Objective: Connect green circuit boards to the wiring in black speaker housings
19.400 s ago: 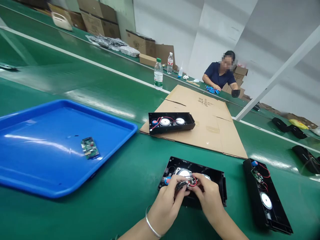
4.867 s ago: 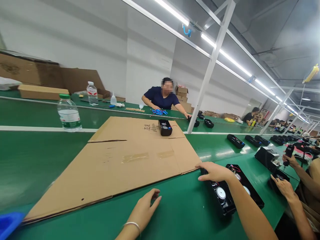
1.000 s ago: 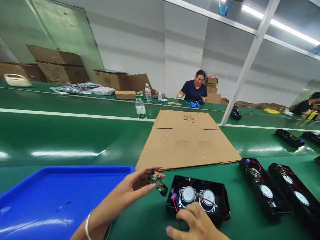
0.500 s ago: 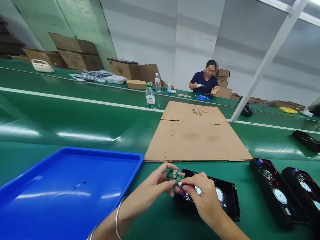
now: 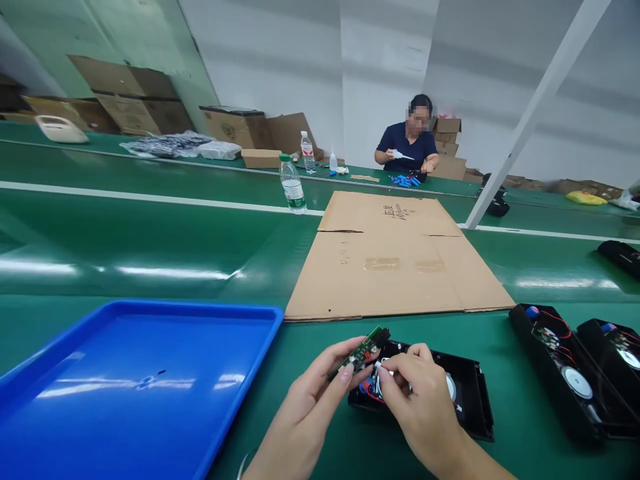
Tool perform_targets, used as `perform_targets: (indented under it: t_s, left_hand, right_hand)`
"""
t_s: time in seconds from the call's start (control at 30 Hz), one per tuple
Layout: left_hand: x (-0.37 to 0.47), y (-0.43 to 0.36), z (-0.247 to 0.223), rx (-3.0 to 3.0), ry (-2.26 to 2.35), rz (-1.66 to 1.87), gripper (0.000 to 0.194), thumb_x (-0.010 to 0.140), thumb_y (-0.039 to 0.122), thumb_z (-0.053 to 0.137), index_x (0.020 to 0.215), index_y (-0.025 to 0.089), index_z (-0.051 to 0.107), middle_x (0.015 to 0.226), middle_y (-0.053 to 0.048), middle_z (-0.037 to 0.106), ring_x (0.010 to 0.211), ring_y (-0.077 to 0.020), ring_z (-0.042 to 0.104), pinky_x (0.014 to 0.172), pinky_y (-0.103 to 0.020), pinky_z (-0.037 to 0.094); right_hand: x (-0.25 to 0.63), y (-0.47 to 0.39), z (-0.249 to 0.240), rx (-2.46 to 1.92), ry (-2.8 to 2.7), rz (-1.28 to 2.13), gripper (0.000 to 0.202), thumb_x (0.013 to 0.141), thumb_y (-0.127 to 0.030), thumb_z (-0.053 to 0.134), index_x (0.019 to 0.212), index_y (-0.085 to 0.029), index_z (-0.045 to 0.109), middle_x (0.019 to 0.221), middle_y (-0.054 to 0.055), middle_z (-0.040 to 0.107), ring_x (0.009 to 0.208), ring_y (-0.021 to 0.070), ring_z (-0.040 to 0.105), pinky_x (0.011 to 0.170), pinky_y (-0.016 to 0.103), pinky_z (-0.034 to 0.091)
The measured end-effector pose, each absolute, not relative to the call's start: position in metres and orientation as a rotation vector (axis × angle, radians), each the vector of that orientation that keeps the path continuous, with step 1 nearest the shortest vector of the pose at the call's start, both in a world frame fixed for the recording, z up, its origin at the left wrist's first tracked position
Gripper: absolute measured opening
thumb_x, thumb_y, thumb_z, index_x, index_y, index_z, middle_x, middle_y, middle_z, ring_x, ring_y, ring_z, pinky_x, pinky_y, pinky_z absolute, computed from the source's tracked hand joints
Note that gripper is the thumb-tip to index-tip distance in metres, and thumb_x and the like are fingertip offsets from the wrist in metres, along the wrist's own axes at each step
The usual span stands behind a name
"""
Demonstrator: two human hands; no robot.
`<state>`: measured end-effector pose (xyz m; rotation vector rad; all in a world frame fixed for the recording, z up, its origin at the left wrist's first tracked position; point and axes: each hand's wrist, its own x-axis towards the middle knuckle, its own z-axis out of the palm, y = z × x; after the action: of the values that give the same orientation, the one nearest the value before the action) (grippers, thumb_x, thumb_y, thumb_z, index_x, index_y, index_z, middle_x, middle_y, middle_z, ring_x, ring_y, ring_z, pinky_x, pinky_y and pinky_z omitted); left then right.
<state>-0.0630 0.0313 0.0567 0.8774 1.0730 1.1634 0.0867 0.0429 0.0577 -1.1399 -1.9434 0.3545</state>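
A small green circuit board (image 5: pixel 369 347) is tilted on edge between the fingers and thumb of my left hand (image 5: pixel 320 393). Close beside it, my right hand (image 5: pixel 425 397) pinches a small white connector (image 5: pixel 379 365). Below both hands lies an open black housing (image 5: pixel 470 393) with round silver speakers, red wires and a blue part inside; my fingers partly hide it.
A blue tray (image 5: pixel 200 313) is at the left. Flat cardboard (image 5: pixel 400 280) lies ahead, a water bottle (image 5: pixel 293 187) by its far left corner. More black housings (image 5: pixel 555 373) stand at the right. Across the bench sits a person (image 5: pixel 407 143) holding a white bottle.
My left hand has turned the board up on its edge. My right fingers have drawn slightly away from it with the connector. The camera view has shifted a little.
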Motion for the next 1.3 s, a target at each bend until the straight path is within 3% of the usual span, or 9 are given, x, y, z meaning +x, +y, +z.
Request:
perform_targets:
  t_s: [0.27, 0.47, 0.7, 1.07, 1.2, 1.3]
  left_hand:
    - [-0.049, 0.021, 0.049, 0.926, 1.043, 1.209, 0.041, 0.071, 0.049, 0.067, 0.104, 0.025, 0.064, 0.117, -0.007, 0.064, 0.107, -0.0280, 0.059, 0.089, -0.035, 0.052]
    - [-0.047, 0.018, 0.049, 1.081, 1.095, 1.252, 0.023, 0.081, 0.042, 0.060, 0.096, 0.026, 0.068, 0.118, -0.003, 0.065, 0.114, -0.0225, 0.055, 0.098, -0.030, 0.045]
    - [-0.056, 0.019, 0.054, 1.385, 1.018, 1.275, 0.019, 0.087, 0.031, 0.054, 0.099, 0.037, 0.067, 0.114, 0.005, 0.067, 0.110, -0.0177, 0.059, 0.095, -0.026, 0.047]
    - [-0.058, 0.020, 0.057, 1.523, 0.993, 1.241, 0.025, 0.090, 0.027, 0.048, 0.103, 0.042, 0.063, 0.115, 0.009, 0.066, 0.111, -0.0149, 0.057, 0.097, -0.025, 0.045]
    - [-0.061, 0.020, 0.059, 1.444, 1.086, 1.178, 0.015, 0.086, 0.031, 0.054, 0.095, 0.033, 0.067, 0.101, 0.003, 0.070, 0.100, -0.0176, 0.062, 0.089, -0.025, 0.049]
    - [-0.065, 0.027, 0.064, 1.382, 1.116, 0.985, 0.016, 0.079, 0.033, 0.059, 0.092, 0.025, 0.062, 0.090, -0.002, 0.069, 0.088, -0.0190, 0.065, 0.080, -0.026, 0.052]
  right_hand:
    - [0.086, 0.044, 0.056, -1.120, -1.957, 0.327, 0.029, 0.089, -0.019, 0.039, 0.061, -0.018, 0.045, 0.049, -0.005, 0.046, 0.050, 0.0090, 0.041, 0.060, 0.025, 0.033]
    - [0.089, 0.043, 0.063, -1.135, -1.966, 0.492, 0.029, 0.087, -0.015, 0.038, 0.058, -0.018, 0.034, 0.051, -0.005, 0.044, 0.051, 0.0086, 0.036, 0.059, 0.024, 0.031]
    - [0.094, 0.039, 0.069, -0.995, -2.014, 0.505, 0.021, 0.086, -0.008, 0.036, 0.068, -0.018, 0.040, 0.056, -0.006, 0.044, 0.051, 0.0075, 0.036, 0.064, 0.026, 0.031]
    - [0.095, 0.041, 0.068, -0.909, -2.020, 0.507, 0.021, 0.085, -0.007, 0.036, 0.068, -0.017, 0.042, 0.058, -0.004, 0.047, 0.052, 0.0081, 0.037, 0.064, 0.028, 0.031]
    - [0.097, 0.041, 0.068, -0.970, -2.032, 0.505, 0.026, 0.087, -0.012, 0.036, 0.062, -0.018, 0.039, 0.054, -0.004, 0.045, 0.050, 0.0088, 0.035, 0.064, 0.027, 0.032]
    - [0.102, 0.043, 0.072, -1.005, -2.146, 0.512, 0.029, 0.090, -0.015, 0.035, 0.063, -0.019, 0.043, 0.057, -0.002, 0.052, 0.053, 0.0108, 0.039, 0.064, 0.026, 0.034]
